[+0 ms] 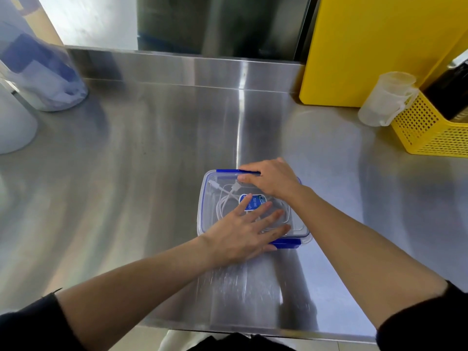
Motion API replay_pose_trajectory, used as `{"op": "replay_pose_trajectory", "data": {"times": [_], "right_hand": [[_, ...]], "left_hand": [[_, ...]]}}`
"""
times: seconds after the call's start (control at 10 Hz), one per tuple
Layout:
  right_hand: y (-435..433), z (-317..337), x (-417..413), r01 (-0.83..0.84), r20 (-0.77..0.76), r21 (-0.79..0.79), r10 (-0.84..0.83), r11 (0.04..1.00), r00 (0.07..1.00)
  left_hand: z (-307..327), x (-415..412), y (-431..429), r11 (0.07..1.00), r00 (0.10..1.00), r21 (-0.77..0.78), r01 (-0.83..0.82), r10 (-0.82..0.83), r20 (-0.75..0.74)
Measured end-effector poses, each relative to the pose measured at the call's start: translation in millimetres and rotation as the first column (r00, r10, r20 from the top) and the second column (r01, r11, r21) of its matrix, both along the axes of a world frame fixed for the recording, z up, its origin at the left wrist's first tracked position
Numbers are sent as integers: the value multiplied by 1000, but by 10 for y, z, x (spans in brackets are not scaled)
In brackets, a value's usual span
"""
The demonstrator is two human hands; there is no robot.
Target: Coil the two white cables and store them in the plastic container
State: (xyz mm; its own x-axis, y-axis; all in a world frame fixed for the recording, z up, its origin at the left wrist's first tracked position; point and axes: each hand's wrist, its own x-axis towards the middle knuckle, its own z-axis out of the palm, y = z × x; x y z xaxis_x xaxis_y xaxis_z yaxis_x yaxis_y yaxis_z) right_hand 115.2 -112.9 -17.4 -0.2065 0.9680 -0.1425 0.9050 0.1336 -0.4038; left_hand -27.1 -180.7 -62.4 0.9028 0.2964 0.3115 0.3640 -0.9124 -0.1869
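Observation:
A clear plastic container [209, 198] with a blue-clipped lid rests on the steel counter, lid on. Coiled white cables [225, 198] show through the lid, lying inside the box. My left hand [243, 231] lies flat on the lid with its fingers spread, pressing down over the blue label. My right hand [271, 178] curls over the far edge, fingers on the blue far clip [228, 171]. The near blue clip [286, 243] sticks out at the front right corner.
A yellow board [367, 46] leans at the back right, beside a translucent measuring jug [385, 97] and a yellow perforated basket [430, 130]. Clear and white containers [43, 72] stand at the back left. The counter's front edge runs just below my forearms.

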Motion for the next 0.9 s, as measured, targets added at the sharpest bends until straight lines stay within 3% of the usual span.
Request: {"op": "replay_pose_trajectory", "data": {"times": [0.3, 0.6, 0.7, 0.8, 0.9], "right_hand": [[41, -35, -44, 60, -6, -28, -60, 998, 998], [-6, 142, 36, -74, 33, -48, 76, 996, 997], [-17, 520, 121, 29, -162, 34, -23, 999, 986], [-30, 1062, 240, 84, -224, 174, -44, 981, 973], [-177, 1749, 394, 149, -395, 390, 18, 909, 919]], "left_hand": [[-3, 16, -49, 998, 998, 20, -54, 54, -18], [222, 48, -79, 978, 994, -185, -98, 103, 19], [387, 11, -4, 966, 982, -207, -153, 172, 78], [734, -63, 238, 959, 933, -173, -224, 262, 247], [1357, -135, 617, 927, 840, -22, -374, 349, 415]]}}
